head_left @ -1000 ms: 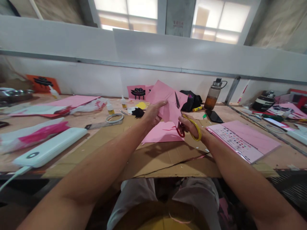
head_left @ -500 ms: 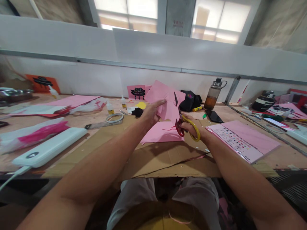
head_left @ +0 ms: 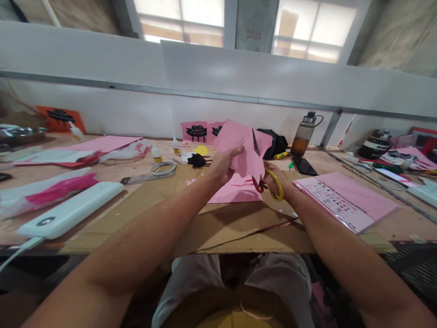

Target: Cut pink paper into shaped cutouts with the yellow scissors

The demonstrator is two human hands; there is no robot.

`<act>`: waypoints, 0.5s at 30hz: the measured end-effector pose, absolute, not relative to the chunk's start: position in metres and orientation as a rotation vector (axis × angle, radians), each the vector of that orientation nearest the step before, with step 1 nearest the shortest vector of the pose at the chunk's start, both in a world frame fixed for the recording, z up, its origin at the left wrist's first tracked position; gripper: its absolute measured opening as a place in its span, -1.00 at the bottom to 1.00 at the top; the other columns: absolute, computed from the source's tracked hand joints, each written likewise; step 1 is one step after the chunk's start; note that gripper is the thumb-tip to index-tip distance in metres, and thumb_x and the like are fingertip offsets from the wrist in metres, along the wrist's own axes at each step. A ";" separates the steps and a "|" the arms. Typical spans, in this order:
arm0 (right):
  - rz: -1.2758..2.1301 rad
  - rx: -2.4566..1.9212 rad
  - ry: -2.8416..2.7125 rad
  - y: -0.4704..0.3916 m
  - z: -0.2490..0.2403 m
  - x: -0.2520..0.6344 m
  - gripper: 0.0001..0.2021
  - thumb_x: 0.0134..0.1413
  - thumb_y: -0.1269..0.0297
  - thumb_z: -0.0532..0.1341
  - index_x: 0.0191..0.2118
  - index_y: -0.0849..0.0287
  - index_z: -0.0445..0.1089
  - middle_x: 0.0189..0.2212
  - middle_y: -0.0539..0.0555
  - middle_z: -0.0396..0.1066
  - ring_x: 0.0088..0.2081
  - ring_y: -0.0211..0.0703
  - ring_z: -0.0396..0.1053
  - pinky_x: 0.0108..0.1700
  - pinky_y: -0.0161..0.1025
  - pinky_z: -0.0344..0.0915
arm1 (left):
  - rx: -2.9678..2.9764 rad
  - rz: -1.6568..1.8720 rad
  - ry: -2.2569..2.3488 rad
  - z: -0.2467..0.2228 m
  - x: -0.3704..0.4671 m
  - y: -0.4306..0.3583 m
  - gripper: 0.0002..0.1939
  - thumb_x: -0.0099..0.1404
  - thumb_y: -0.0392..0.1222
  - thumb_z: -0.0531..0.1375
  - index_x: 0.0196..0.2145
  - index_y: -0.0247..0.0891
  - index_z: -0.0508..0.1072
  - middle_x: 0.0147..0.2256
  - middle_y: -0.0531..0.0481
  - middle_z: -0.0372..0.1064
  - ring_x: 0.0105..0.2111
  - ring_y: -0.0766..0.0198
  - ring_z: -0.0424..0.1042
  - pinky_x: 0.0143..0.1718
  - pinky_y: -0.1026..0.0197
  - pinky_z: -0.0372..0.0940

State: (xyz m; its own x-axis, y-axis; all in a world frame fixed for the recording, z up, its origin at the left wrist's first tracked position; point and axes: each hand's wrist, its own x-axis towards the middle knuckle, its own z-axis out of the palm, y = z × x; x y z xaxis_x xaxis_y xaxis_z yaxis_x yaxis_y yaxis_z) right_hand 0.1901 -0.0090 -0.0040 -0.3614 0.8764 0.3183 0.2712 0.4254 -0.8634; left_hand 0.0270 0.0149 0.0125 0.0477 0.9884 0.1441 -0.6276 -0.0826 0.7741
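My left hand (head_left: 225,165) pinches the left edge of a pink paper sheet (head_left: 235,141), raised above the work surface. On the right, my right hand (head_left: 273,178) is wrapped round scissors (head_left: 278,189) with one yellow and one red handle. A dark scissor blade shows in front of the pink sheet; the other blade is hidden by the paper. Below lies another pink sheet (head_left: 232,193) with cut slits, resting on brown cardboard (head_left: 218,228).
Behind my left hand are a black cut-out (head_left: 197,160), a tape roll (head_left: 163,168) and glue bottles (head_left: 156,154). A drink bottle (head_left: 303,136), a phone (head_left: 305,166) and a wrapped pink paper pack (head_left: 344,200) stand or lie right. A white power bank (head_left: 71,209) lies left.
My left hand and the raised pink sheet have shifted right and slightly down. The scissors have turned a little, with their handles closer together.
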 end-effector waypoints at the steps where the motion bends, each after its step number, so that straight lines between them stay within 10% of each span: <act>1: 0.933 -0.954 -1.842 -0.007 -0.006 0.191 -0.88 -0.21 0.36 0.10 -0.41 0.09 0.24 -0.61 -0.04 0.28 -0.66 -0.21 0.22 -0.58 -0.23 0.19 | 0.821 1.463 0.580 0.012 0.027 0.015 -0.85 0.04 -0.36 0.38 -0.38 -0.33 0.52 -0.41 -0.03 0.53 -0.43 0.31 0.50 -0.39 0.32 0.39; 9: 0.906 -0.863 -1.839 -0.004 -0.009 0.194 -0.94 -0.18 0.33 0.10 -0.46 0.11 0.25 -0.63 -0.07 0.25 -0.66 -0.28 0.20 -0.61 -0.29 0.19 | 0.762 1.496 0.611 0.021 0.005 0.029 -0.72 0.08 -0.06 0.39 -0.30 -0.23 0.50 -0.46 -0.04 0.53 -0.45 0.17 0.54 -0.49 0.22 0.43; 15: 0.909 -0.939 -1.873 -0.007 -0.005 0.193 -0.92 -0.14 0.28 0.13 -0.46 0.11 0.20 -0.63 -0.06 0.22 -0.66 -0.30 0.19 -0.61 -0.31 0.18 | 0.933 1.518 0.572 0.026 -0.009 0.039 -0.75 0.04 -0.20 0.41 -0.32 -0.29 0.49 -0.45 -0.05 0.52 -0.53 0.27 0.49 -0.54 0.30 0.39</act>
State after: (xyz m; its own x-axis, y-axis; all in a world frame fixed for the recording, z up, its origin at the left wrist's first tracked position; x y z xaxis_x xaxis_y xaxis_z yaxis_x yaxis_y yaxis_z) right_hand 0.1927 -0.0074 -0.0048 -0.3749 0.8588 0.3491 0.2571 0.4581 -0.8509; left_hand -0.0088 0.0385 0.0260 0.0257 0.9723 0.2324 -0.5772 -0.1754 0.7975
